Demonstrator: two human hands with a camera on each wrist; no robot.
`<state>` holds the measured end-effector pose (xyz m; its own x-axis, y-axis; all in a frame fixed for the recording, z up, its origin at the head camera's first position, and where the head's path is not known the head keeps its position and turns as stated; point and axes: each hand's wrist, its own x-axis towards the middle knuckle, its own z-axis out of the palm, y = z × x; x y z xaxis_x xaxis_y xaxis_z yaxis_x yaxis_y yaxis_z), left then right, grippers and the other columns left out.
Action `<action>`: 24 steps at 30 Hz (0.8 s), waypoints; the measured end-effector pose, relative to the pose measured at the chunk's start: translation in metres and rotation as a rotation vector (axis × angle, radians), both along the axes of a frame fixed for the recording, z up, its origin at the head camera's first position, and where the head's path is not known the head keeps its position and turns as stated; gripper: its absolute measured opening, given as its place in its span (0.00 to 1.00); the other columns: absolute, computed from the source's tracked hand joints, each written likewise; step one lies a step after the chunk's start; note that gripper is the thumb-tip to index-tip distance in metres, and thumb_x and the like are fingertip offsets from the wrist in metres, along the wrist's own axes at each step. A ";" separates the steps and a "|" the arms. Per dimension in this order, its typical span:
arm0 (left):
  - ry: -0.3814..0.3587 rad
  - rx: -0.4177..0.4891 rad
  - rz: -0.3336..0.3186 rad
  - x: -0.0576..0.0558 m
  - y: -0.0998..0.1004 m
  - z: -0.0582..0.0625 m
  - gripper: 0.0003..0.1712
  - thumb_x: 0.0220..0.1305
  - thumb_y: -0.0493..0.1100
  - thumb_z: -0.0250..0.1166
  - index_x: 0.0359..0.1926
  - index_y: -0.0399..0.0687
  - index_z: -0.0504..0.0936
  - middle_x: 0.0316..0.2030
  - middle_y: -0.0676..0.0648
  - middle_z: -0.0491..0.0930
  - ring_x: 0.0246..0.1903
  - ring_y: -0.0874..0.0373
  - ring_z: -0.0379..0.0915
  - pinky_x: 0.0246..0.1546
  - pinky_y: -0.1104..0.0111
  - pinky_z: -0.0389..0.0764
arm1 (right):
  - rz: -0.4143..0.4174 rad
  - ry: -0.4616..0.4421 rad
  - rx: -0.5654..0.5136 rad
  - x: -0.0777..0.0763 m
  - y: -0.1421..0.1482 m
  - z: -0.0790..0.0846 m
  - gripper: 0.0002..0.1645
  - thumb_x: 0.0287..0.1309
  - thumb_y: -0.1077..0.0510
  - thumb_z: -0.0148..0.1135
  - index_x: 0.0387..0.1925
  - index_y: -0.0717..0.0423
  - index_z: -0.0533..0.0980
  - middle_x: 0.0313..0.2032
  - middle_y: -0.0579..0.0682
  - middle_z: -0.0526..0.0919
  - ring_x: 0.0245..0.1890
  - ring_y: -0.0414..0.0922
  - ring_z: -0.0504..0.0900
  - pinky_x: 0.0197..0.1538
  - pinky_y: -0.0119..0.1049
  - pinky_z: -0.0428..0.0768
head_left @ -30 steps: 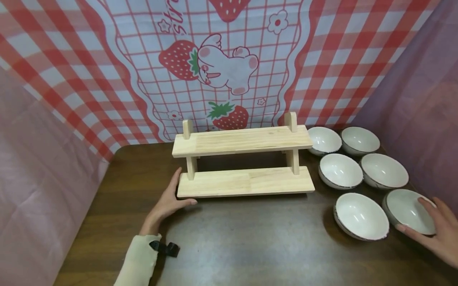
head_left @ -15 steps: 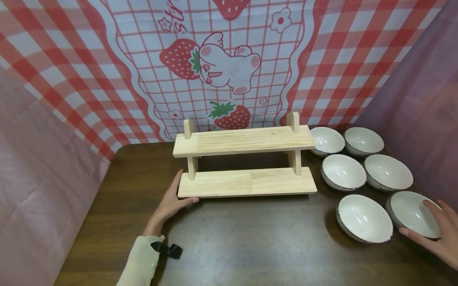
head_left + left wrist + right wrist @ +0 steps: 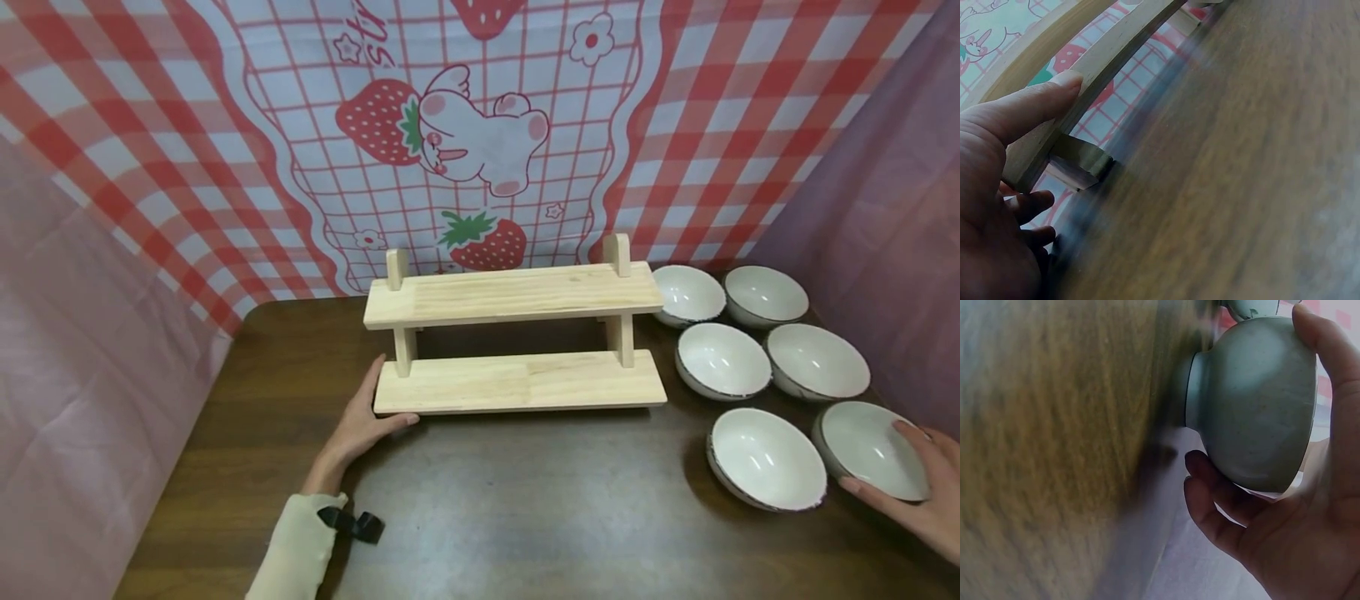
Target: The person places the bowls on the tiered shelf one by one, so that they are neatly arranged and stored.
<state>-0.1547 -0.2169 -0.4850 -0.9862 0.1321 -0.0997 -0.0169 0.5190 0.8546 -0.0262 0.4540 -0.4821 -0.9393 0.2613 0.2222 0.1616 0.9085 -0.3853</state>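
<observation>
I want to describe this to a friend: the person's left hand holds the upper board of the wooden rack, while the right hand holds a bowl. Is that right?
Not quite: the left hand holds the lower board of the wooden rack, not the upper one, as the head view shows. The right hand does hold a bowl.

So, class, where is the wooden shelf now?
In the head view, the wooden shelf stands centre, left of the white bowls and before the strawberry cloth, its left end in the left hand.
</observation>
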 end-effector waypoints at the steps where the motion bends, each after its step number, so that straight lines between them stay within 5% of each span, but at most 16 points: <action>1: -0.004 0.000 0.002 0.000 0.000 0.000 0.66 0.53 0.48 0.78 0.81 0.50 0.42 0.79 0.39 0.51 0.78 0.41 0.47 0.76 0.43 0.54 | -0.002 0.002 0.001 0.000 0.000 0.000 0.63 0.54 0.38 0.67 0.75 0.71 0.48 0.63 0.81 0.53 0.65 0.76 0.53 0.70 0.69 0.54; 8: -0.011 -0.005 0.004 0.000 0.000 0.001 0.65 0.54 0.49 0.78 0.81 0.51 0.42 0.79 0.39 0.52 0.78 0.42 0.47 0.76 0.43 0.54 | 0.006 0.066 -0.039 0.002 0.000 -0.002 0.60 0.57 0.39 0.65 0.74 0.74 0.49 0.66 0.82 0.54 0.71 0.75 0.52 0.78 0.61 0.47; 24: -0.013 -0.017 0.007 0.000 -0.001 -0.001 0.65 0.54 0.49 0.77 0.81 0.53 0.43 0.78 0.40 0.53 0.78 0.41 0.49 0.75 0.42 0.55 | -0.086 0.092 -0.116 0.003 -0.009 0.000 0.58 0.52 0.45 0.69 0.74 0.71 0.53 0.69 0.79 0.56 0.73 0.72 0.54 0.78 0.58 0.50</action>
<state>-0.1545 -0.2180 -0.4856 -0.9858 0.1232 -0.1145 -0.0315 0.5334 0.8453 -0.0235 0.4454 -0.4824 -0.8895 0.3689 0.2698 0.1960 0.8412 -0.5039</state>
